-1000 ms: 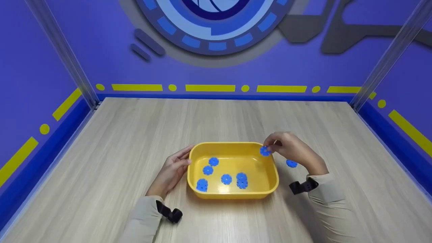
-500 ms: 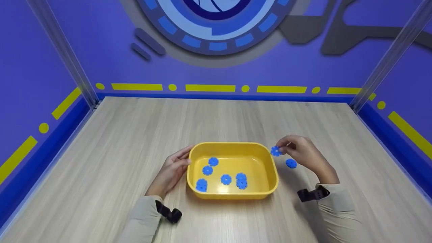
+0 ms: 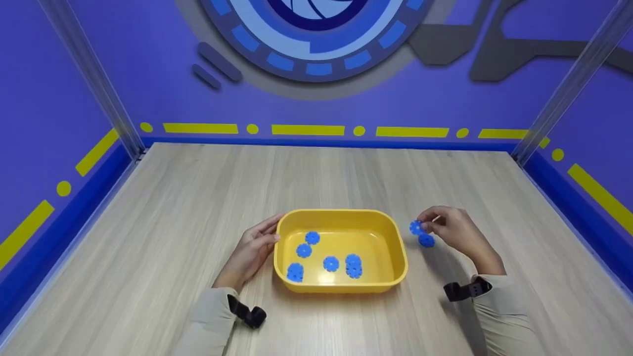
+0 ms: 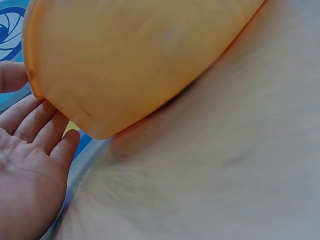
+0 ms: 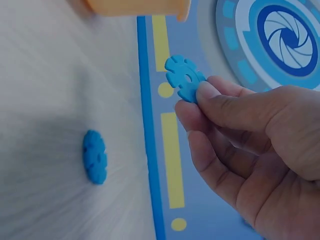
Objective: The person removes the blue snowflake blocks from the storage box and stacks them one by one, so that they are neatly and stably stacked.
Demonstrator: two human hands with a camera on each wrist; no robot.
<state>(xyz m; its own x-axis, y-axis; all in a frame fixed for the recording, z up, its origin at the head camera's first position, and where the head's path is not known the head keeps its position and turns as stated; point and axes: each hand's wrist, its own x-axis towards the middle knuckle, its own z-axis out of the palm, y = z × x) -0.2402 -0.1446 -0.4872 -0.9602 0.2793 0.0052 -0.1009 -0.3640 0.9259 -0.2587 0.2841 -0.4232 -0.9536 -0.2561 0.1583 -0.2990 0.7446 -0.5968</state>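
Note:
A yellow plastic bin (image 3: 341, 288) stands on the table with several blue notched discs (image 3: 331, 264) lying on its floor. My left hand (image 3: 253, 249) rests against the bin's left side, fingers nearly straight along the outer wall and thumb tip at the rim. To the right of the bin, my right hand (image 3: 457, 235) pinches a blue notched disc (image 5: 182, 75) between thumb and fingers, holding it up off the table. Below it, another blue notched disc (image 5: 95, 157) lies on the tabletop, close to the held one in the head view.
The light wood table (image 3: 198, 188) is bounded by a blue-purple back wall (image 3: 316, 111) and side walls with yellow markings. Black camera straps (image 3: 467, 288) sit around both sleeved wrists.
My right hand, with the disc pinched in it, has moved right and slightly nearer, from over the bin's right rim to beside the loose disc. My left hand and the bin stay put.

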